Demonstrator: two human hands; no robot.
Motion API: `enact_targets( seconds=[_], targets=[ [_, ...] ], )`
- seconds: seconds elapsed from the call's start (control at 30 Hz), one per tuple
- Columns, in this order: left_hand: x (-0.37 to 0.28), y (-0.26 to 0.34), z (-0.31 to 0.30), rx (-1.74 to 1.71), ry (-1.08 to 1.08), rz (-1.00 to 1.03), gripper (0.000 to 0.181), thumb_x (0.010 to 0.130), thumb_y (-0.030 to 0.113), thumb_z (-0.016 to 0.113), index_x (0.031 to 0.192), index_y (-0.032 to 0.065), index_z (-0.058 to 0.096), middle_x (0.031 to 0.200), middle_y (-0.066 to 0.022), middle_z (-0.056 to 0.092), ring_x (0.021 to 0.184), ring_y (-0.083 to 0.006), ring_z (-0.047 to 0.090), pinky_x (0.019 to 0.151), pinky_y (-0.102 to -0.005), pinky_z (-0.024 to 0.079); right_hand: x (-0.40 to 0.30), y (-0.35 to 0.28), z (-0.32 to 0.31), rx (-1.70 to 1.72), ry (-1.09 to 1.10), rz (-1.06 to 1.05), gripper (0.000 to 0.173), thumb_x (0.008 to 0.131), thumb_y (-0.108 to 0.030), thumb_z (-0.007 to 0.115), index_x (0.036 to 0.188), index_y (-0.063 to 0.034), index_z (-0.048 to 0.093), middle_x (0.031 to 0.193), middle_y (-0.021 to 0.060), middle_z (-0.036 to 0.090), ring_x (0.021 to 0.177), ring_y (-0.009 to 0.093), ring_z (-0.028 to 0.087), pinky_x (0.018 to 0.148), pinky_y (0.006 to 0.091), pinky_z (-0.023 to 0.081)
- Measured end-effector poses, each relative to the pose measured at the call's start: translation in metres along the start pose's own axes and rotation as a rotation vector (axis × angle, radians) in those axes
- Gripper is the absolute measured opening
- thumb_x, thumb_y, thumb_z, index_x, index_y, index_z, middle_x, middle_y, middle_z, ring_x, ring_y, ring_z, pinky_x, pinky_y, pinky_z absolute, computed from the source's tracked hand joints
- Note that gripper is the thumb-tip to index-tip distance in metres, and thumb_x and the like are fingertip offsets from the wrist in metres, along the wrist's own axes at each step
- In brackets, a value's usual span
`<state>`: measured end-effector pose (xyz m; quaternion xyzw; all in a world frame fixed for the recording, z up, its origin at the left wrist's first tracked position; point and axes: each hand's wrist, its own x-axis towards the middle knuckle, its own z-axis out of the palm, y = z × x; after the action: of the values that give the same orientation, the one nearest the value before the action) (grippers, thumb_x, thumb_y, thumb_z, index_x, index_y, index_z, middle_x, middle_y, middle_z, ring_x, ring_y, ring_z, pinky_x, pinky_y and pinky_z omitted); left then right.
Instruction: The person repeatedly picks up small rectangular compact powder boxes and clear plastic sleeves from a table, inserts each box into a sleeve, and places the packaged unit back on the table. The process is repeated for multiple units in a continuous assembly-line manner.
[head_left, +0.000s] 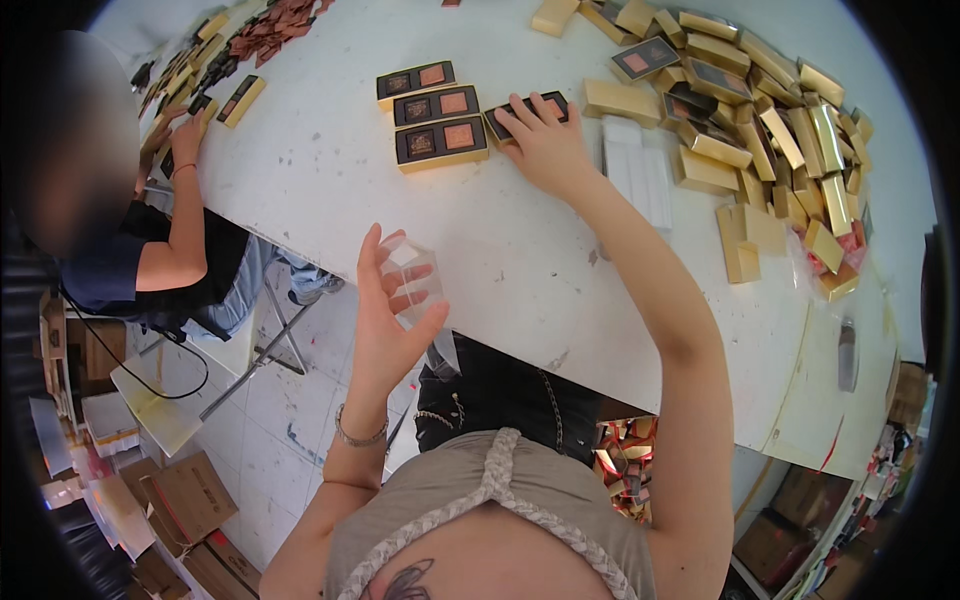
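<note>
In my left hand (397, 300) is a clear plastic sleeve (420, 274), held upright between thumb and fingers above the table's near edge. My right hand (544, 146) lies on a gold box with a black insert (557, 107), its fingers spread over the top; whether they grip it cannot be seen. Just left of it, three similar gold boxes (442, 142) stand in a column, each showing one dark square and one copper-coloured square. Right of my right hand lies a stack of clear, flat plastic sleeves (637, 172).
A big pile of gold boxes (750, 112) covers the table's right side. At the left a co-worker (172, 247) handles boxes near a heap of reddish-brown squares (274, 30). An open carton of shiny pieces (626, 465) is below the table edge.
</note>
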<state>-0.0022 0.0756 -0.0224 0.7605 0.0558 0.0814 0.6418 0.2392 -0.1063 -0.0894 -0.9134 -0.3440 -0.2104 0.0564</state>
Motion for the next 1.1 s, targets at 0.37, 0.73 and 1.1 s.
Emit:
enact_targets(
  seconds=[0.37, 0.73, 1.1],
  targets=[
    [0.031, -0.015, 0.012, -0.874, -0.004, -0.101, 0.079, 0.082, 0.033, 0.063, 0.146, 0.0129, 0.021, 0.129, -0.0087, 0.044, 0.113, -0.0257, 0.046, 0.096, -0.0456, 0.042, -0.109, -0.031, -0.094, 0.508, -0.015, -0.04, 0.038, 0.066, -0.029, 0.081, 0.094, -0.0136, 0.059, 0.135, 0.0064, 0.05, 0.132, 0.029, 0.038, 0.108, 0.0557, 0.023],
    [0.136, -0.035, 0.044, -1.658, -0.054, -0.104, 0.066, 0.09, 0.064, 0.04, 0.121, 0.0053, 0.042, 0.107, -0.0104, 0.055, 0.1, -0.0265, 0.054, 0.089, -0.0424, 0.044, -0.158, -0.098, -0.091, 0.319, 0.133, 0.314, 0.047, 0.068, -0.011, 0.069, 0.113, -0.005, 0.057, 0.137, 0.0264, 0.041, 0.109, 0.038, 0.052, 0.086, 0.045, 0.047],
    [0.128, -0.041, 0.056, -1.548, 0.033, -0.165, 0.062, 0.092, 0.057, 0.043, 0.118, 0.0012, 0.044, 0.104, -0.0132, 0.057, 0.101, -0.0274, 0.055, 0.09, -0.0416, 0.044, -0.161, -0.097, -0.091, 0.117, 0.075, 0.293, 0.058, 0.074, -0.015, 0.069, 0.127, -0.0015, 0.05, 0.136, 0.0278, 0.042, 0.112, 0.037, 0.051, 0.087, 0.0428, 0.047]
  ],
)
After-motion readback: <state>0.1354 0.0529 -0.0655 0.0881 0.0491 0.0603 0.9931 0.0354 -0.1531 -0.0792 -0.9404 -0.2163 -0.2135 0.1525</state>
